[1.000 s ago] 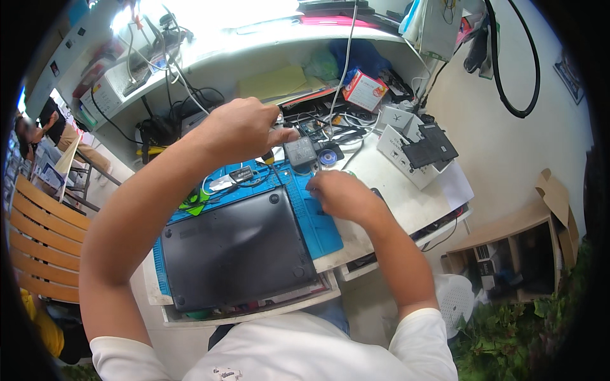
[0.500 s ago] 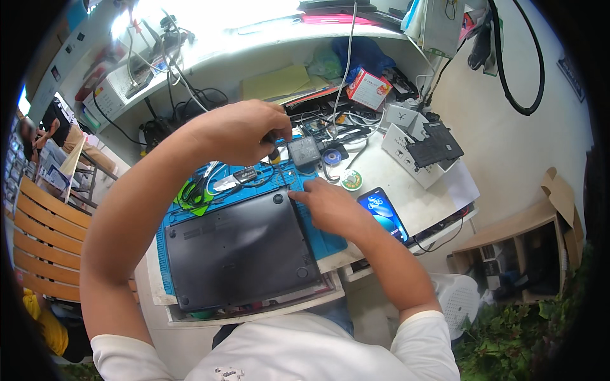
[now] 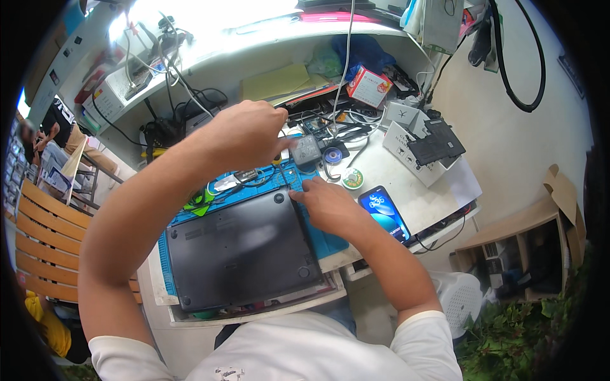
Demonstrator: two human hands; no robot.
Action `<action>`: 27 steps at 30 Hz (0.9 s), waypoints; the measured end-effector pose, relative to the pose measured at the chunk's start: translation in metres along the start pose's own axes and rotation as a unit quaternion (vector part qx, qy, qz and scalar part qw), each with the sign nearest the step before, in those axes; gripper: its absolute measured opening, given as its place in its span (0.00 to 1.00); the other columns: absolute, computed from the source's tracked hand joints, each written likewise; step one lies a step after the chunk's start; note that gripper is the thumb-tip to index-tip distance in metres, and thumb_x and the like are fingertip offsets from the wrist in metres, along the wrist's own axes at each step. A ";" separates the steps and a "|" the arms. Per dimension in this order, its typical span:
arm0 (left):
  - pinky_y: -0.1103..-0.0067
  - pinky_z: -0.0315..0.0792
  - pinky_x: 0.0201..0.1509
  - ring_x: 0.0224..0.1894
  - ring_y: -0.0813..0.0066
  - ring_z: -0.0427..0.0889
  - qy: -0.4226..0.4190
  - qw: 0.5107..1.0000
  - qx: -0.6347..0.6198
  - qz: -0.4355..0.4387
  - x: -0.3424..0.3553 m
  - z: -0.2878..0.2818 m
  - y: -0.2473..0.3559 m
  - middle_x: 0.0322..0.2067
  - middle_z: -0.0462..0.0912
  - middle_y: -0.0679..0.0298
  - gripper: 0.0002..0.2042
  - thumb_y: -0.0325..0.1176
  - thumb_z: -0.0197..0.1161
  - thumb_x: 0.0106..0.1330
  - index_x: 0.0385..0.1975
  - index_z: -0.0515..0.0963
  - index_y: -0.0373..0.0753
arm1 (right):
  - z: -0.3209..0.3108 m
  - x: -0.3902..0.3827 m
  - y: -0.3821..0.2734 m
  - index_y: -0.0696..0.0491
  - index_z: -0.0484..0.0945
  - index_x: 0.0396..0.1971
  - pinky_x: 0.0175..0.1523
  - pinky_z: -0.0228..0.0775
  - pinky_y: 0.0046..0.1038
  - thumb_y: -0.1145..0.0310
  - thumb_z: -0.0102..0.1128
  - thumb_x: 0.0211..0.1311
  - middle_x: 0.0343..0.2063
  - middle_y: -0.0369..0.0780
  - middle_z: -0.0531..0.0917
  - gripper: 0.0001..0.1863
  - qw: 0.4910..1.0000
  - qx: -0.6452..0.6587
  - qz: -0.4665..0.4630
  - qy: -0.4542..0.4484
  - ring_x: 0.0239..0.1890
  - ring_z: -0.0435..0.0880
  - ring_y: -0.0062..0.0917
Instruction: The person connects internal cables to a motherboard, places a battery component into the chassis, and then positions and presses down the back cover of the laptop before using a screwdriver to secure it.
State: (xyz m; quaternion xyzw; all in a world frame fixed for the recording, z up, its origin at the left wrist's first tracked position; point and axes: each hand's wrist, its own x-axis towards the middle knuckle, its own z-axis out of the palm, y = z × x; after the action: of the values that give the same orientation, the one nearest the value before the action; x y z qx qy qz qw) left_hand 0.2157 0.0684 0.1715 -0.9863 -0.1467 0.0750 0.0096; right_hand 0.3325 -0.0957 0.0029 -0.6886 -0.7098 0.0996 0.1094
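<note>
A dark laptop (image 3: 238,251) lies upside down, its bottom cover facing up, on a blue work mat (image 3: 330,244). Above its far edge is my left hand (image 3: 254,130), fingers curled round what looks like a screwdriver (image 3: 277,160); most of the tool is hidden under the hand. My right hand (image 3: 327,206) rests at the laptop's far right corner, its index finger stretched onto the cover near a round rubber foot. Just beyond the hands sit a black power adapter (image 3: 306,151), a blue spool (image 3: 332,155) and a round green-and-white tin (image 3: 352,178).
A lit phone (image 3: 384,214) lies right of my right hand. Behind it, a dark battery-like part (image 3: 438,143) rests on a white box (image 3: 406,152). Cables and a red-and-white box (image 3: 368,87) crowd the back under the shelf. A slatted wooden chair (image 3: 54,235) stands left.
My left hand has shifted slightly, with a finger now stretched toward the adapter and less of the tool showing. My right hand and the laptop stay in place.
</note>
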 end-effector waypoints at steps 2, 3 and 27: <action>0.60 0.80 0.62 0.56 0.53 0.88 0.004 1.000 -0.012 -0.006 0.000 -0.001 0.001 0.51 0.87 0.55 0.15 0.31 0.72 0.72 0.57 0.86 0.38 | -0.001 -0.001 0.001 0.53 0.87 0.63 0.61 0.84 0.43 0.77 0.60 0.70 0.52 0.47 0.86 0.23 1.000 0.000 0.001 0.000 0.61 0.84 0.43; 0.60 0.80 0.61 0.55 0.52 0.88 0.037 0.996 -0.049 0.057 -0.007 0.001 -0.012 0.50 0.88 0.54 0.14 0.33 0.72 0.73 0.56 0.86 0.38 | 0.001 -0.001 0.001 0.53 0.87 0.63 0.61 0.83 0.43 0.77 0.60 0.70 0.52 0.47 0.86 0.23 1.000 0.001 -0.001 0.003 0.61 0.84 0.43; 0.58 0.80 0.62 0.56 0.46 0.88 0.057 0.993 -0.055 0.083 -0.004 0.006 -0.017 0.50 0.89 0.50 0.13 0.36 0.67 0.78 0.55 0.85 0.38 | -0.001 0.001 0.002 0.54 0.88 0.60 0.57 0.84 0.43 0.75 0.58 0.74 0.48 0.47 0.88 0.19 1.000 -0.015 -0.020 0.002 0.58 0.85 0.43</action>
State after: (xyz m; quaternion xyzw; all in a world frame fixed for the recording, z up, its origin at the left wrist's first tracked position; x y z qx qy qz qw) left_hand 0.2062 0.0838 0.1671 -0.9968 -0.0672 0.0111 -0.0426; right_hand 0.3346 -0.0941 0.0034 -0.6763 -0.7244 0.0856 0.1021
